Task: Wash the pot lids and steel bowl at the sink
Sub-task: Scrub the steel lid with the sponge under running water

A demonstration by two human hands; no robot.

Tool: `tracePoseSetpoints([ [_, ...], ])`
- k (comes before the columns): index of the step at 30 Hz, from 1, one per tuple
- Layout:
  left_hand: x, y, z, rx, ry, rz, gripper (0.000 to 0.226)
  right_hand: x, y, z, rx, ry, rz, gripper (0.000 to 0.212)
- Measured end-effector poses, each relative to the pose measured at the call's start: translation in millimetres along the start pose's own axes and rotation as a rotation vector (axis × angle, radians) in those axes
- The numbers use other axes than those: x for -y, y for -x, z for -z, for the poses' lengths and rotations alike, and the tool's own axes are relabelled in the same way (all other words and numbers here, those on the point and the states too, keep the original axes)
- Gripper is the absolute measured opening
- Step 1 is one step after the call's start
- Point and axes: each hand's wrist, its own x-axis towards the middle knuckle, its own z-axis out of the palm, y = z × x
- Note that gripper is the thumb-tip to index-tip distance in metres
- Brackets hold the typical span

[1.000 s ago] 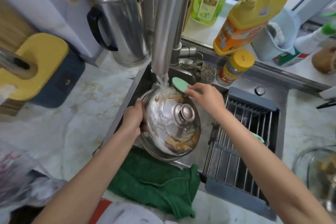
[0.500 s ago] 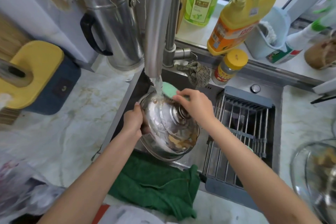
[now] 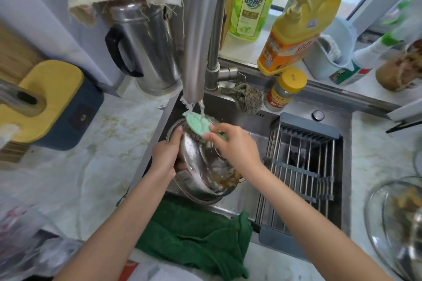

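A steel pot lid [image 3: 205, 173] with brown residue near its lower rim is tilted over the sink [image 3: 251, 118]. My left hand [image 3: 167, 155] grips its left edge. My right hand [image 3: 235, 146] pinches a green dotted sponge [image 3: 197, 123] and presses it on the lid's top edge, hiding the knob. Water runs from the steel faucet [image 3: 201, 36] onto the sponge. A glass lid [image 3: 397, 223] lies at the far right over a steel vessel.
A wire drain rack [image 3: 303, 166] fills the sink's right half. A green towel [image 3: 196, 235] drapes over the front rim. A steel kettle [image 3: 146, 45], detergent bottles [image 3: 299, 32], a small jar [image 3: 285, 89] and a rag [image 3: 246, 98] stand behind the sink. A yellow-and-blue block [image 3: 52, 102] sits left.
My right hand slid the sponge left along the lid's top edge, under the water stream, and now covers the knob. The lid has tipped steeper in my left hand.
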Motion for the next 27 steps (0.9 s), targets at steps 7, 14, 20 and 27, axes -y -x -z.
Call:
tracePoseSetpoints([
  [7, -0.8, 13.3, 0.9, 0.01, 0.017, -0.048, 0.038, 5.9, 7.7, 0.9, 0.0, -0.017, -0.028, 0.04],
  [14, 3.2, 16.9, 0.5, 0.04, 0.038, -0.025, 0.042, 8.6, -12.4, 6.0, -0.037, -0.009, -0.12, 0.035],
  [20, 2.4, 20.4, 4.7, 0.041, 0.022, -0.053, 0.041, 6.5, -23.0, 13.3, -0.04, 0.043, -0.145, 0.036],
  [27, 1.8, 16.2, 1.4, 0.032, 0.026, -0.037, 0.042, 12.0, -3.6, 5.6, -0.042, 0.077, -0.027, 0.039],
])
